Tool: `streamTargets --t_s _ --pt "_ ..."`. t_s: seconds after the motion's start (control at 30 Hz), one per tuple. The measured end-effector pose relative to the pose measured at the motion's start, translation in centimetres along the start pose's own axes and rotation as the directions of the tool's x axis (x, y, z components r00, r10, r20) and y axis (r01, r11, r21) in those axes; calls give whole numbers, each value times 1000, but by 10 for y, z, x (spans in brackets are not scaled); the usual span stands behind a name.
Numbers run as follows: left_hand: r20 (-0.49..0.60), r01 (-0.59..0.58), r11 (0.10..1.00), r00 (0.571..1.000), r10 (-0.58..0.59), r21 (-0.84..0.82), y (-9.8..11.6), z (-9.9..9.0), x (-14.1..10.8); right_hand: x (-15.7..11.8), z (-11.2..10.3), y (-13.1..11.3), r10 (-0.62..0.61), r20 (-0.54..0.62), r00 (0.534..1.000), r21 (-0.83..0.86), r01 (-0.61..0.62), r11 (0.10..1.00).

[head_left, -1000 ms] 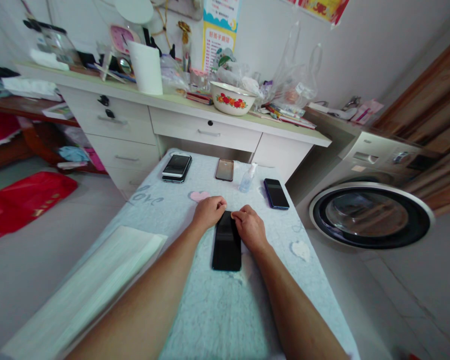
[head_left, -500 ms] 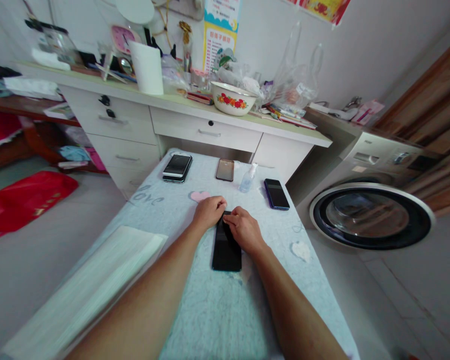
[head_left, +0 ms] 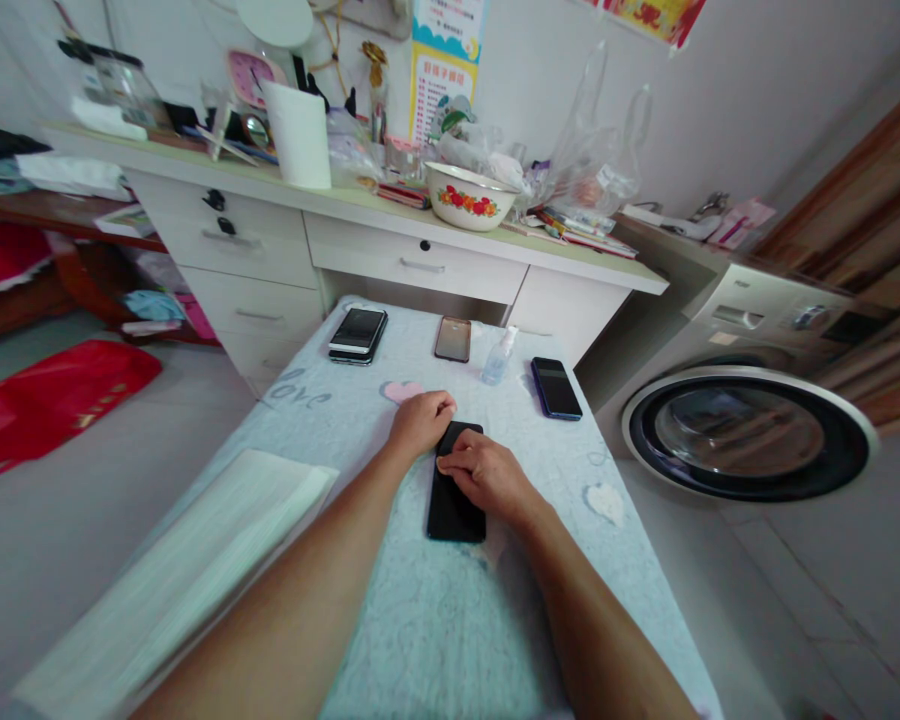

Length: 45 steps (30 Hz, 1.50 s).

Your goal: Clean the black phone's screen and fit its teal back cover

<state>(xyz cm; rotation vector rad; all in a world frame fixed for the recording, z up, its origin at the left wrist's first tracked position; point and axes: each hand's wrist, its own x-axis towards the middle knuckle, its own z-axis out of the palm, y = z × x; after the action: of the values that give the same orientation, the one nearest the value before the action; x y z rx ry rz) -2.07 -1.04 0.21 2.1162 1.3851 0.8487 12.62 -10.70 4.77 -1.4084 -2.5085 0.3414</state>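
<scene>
A black phone [head_left: 457, 510] lies flat on the cloth-covered table, its dark screen facing up. My left hand [head_left: 422, 422] is closed beside its upper left corner, fingers curled inward; whether it pinches anything is hidden. Across the upper half of the screen rests my right hand [head_left: 489, 472], with thumb and fingers pressed together. What those fingers hold, if anything, is too small to make out. Beyond the hands stand a clear spray bottle [head_left: 499, 356] and a brown phone case [head_left: 452, 339]. Another dark phone [head_left: 556, 388] lies to the right.
Stacked phones [head_left: 358, 333] lie at the table's far left corner. A long whitish folded sheet [head_left: 187, 570] runs along the left side. Behind the table is a white desk [head_left: 420, 262] carrying a flowered bowl [head_left: 471, 198]; a washing machine [head_left: 750, 430] stands at right.
My right hand has slid down the screen toward me, uncovering the phone's top edge. The left hand keeps its place by the corner. The view has shifted slightly.
</scene>
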Motion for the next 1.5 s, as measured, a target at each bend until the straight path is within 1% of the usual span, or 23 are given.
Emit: streamTargets --t_s 0.07,0.17,0.3,0.5,0.63,0.8,0.97,1.23,1.5 --pt "-1 6 1000 1000 -6 -3 0 0 0 0 1 0 -13 1 1000 9 13 1000" --pt "-3 10 1000 1000 -10 -8 2 -1 -1 1 4 2 8 -17 1000 5 -8 1000" --pt "-11 18 999 1000 -19 -36 4 -4 -2 7 9 6 80 -64 995 -19 -82 996" --pt "-76 28 992 996 -37 -120 2 -5 0 17 9 5 172 -113 979 -65 -180 981" --pt "-67 41 991 997 -50 -126 1 -4 1 22 9 5 202 -135 970 -108 -217 970" --pt "-43 49 994 998 -54 -100 3 -5 0 26 13 8 232 -141 963 -120 -249 961" --pt "-32 53 996 998 -56 -77 4 -6 0 26 14 8 202 -129 971 -126 -218 968" --pt "-15 65 995 998 -67 -69 8 -9 -1 20 9 -1 102 -62 993 -123 -109 986" --pt "-8 70 995 997 -71 -68 8 -8 -1 10 4 -8 14 -17 1000 -93 -15 996"
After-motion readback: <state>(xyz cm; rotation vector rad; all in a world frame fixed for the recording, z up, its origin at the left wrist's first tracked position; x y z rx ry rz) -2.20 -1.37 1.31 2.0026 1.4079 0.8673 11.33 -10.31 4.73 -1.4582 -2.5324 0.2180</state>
